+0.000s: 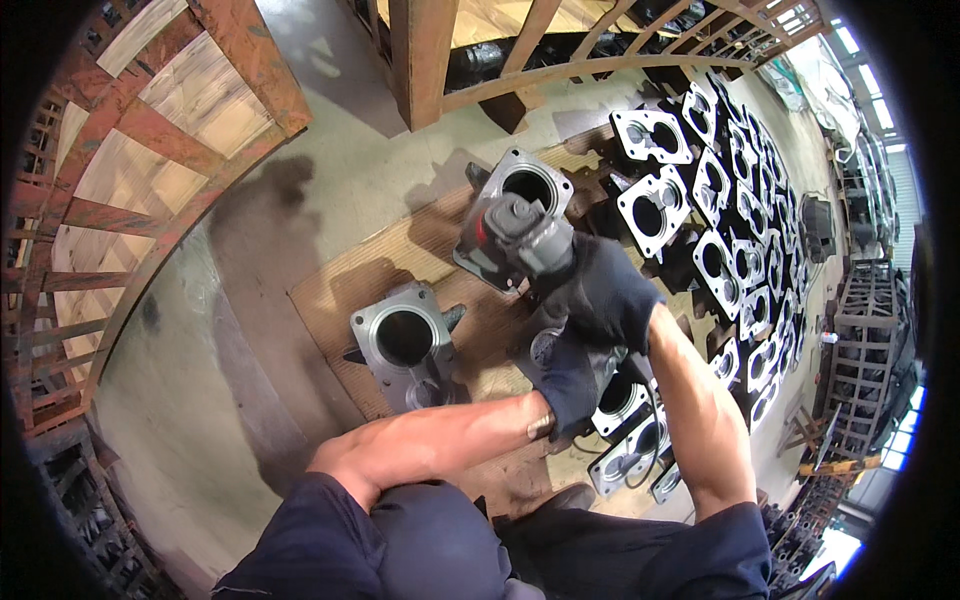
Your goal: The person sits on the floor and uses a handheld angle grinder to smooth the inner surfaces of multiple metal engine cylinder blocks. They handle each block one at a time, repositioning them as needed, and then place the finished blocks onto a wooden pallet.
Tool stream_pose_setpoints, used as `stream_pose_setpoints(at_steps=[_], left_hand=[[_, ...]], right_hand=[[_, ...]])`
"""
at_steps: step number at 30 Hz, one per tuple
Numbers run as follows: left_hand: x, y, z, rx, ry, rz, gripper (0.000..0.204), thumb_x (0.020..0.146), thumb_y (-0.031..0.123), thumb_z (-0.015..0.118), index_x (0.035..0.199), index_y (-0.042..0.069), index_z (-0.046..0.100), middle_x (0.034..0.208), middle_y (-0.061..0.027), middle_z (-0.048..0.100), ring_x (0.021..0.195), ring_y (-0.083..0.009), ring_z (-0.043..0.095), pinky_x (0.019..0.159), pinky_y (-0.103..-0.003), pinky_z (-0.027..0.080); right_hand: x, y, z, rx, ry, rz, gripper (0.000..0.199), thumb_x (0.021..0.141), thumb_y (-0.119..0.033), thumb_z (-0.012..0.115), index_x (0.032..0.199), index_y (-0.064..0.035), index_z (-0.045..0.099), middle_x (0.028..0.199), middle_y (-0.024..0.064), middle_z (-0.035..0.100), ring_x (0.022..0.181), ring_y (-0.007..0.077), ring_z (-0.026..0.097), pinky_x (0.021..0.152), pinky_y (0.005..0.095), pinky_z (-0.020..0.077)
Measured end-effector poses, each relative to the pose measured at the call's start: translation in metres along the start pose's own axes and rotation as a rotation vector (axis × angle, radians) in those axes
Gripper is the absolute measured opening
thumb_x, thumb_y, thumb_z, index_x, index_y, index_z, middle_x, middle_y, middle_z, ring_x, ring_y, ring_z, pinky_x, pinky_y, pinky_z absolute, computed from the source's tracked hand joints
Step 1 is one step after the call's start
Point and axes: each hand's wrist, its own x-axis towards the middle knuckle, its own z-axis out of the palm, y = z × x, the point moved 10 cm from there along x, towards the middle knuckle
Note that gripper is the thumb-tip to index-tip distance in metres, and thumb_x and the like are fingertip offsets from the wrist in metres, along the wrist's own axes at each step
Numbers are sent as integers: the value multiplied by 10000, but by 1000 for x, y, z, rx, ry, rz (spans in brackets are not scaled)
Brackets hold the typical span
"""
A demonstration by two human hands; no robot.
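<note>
My right hand (608, 290), in a dark glove, grips a grey power tool (525, 235) whose head points at a tilted grey metal housing (520, 190) with a round bore. My left hand (568, 375), also gloved, is closed on the tool's lower body just below the right hand. A second metal housing (400, 340) with a round opening stands upright on a sheet of cardboard (335, 290), to the left of both hands. A black cable (640, 445) runs down from the tool.
Several more metal housings (700, 220) lie in rows on the right, stretching far back. Rusty steel-framed crates (120, 180) curve along the left and top. Bare concrete floor (200, 400) lies on the left. More racks (865, 340) stand at the far right.
</note>
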Motion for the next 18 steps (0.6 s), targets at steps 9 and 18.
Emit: stream_pose_setpoints(at_steps=[9, 18], left_hand=[[79, 27, -14, -11, -51, -100, 218, 981, 87, 521, 1176, 31, 599, 1123, -166, 617, 1004, -243, 563, 902, -336, 472], [37, -9, 24, -72, -2, 31, 241, 979, 88, 572, 1202, 3, 606, 1178, -159, 615, 1079, -246, 562, 997, -335, 442]], right_hand=[[47, 15, -65, 221, 157, -100, 235, 645, -23, 752, 871, -61, 699, 755, 16, 684, 699, 130, 581, 666, 299, 514], [13, 14, -37, -8, 18, 43, 518, 628, -160, 821, 1107, -11, 694, 951, 158, 749, 874, 237, 709, 841, 329, 549]])
